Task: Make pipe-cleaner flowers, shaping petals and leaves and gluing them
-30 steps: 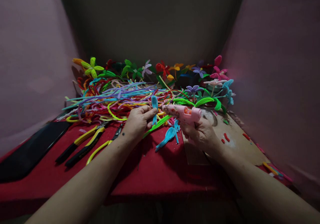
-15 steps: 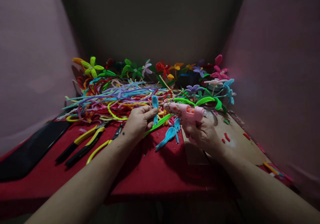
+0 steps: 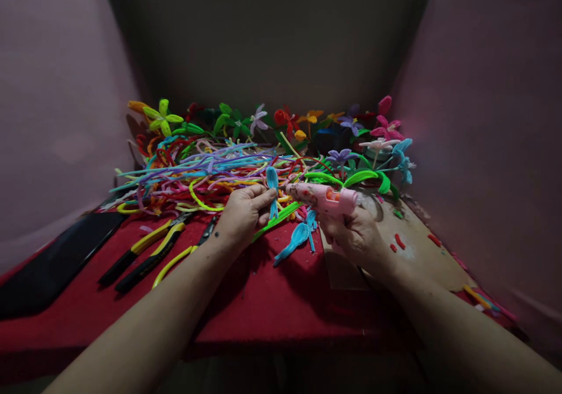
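Between thumb and fingers, my left hand (image 3: 246,209) pinches a blue pipe-cleaner petal (image 3: 272,178), its rounded loop pointing up. My right hand (image 3: 353,236) is wrapped round the handle of a pink hot glue gun (image 3: 325,198). The gun's nozzle points left, close to the petal; whether it touches cannot be made out. Below and between the hands, another blue petal (image 3: 294,243) lies on the red cloth (image 3: 263,306), with more blue pieces beside it. A bright green pipe-cleaner strip (image 3: 281,218) runs behind my left fingers.
A heap of coloured pipe cleaners (image 3: 193,174) lies behind my hands, with pipe-cleaner flowers (image 3: 163,117) along the back. Yellow-and-black pliers (image 3: 151,253) and a black tray-like object (image 3: 65,265) are at left. A tan board (image 3: 421,253) with red scraps lies at right.
The glue gun has shifted very slightly left and down, its nozzle still beside the petal. My left hand and the petal have hardly moved.
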A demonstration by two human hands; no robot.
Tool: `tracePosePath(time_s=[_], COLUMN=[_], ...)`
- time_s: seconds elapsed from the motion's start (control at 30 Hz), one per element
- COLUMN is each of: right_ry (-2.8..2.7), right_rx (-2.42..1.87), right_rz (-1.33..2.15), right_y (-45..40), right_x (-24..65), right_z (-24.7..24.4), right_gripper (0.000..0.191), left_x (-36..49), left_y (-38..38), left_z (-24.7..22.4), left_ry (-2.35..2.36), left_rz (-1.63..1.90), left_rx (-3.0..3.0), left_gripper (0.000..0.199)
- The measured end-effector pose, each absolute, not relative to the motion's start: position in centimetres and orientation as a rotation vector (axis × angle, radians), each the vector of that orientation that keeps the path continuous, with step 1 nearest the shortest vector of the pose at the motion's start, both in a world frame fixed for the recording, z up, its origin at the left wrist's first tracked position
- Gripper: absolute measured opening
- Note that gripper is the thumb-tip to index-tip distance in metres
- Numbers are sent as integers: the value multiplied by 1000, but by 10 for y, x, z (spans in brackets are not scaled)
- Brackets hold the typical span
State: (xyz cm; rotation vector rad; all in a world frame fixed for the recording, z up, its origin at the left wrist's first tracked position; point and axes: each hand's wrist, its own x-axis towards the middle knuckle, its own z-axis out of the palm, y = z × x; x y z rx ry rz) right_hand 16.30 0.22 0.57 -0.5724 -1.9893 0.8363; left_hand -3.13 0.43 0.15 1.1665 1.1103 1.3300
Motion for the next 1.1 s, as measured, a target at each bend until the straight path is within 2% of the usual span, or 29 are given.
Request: tracePosePath(time_s=[0.4,1.1], right_ry=[-1964,-1913], right_rx=[-438,-496], right_rz=[951,976], right_y=[1,0], right_x=[160,161], right_z=[8,7], right_gripper=[38,38], left_x=[-34,-32], left_y=[5,4], left_z=[0,5], left_ry=[1157,1147], left_rz=[1329,1324], left_rx=[1188,1151], left_gripper=[24,20])
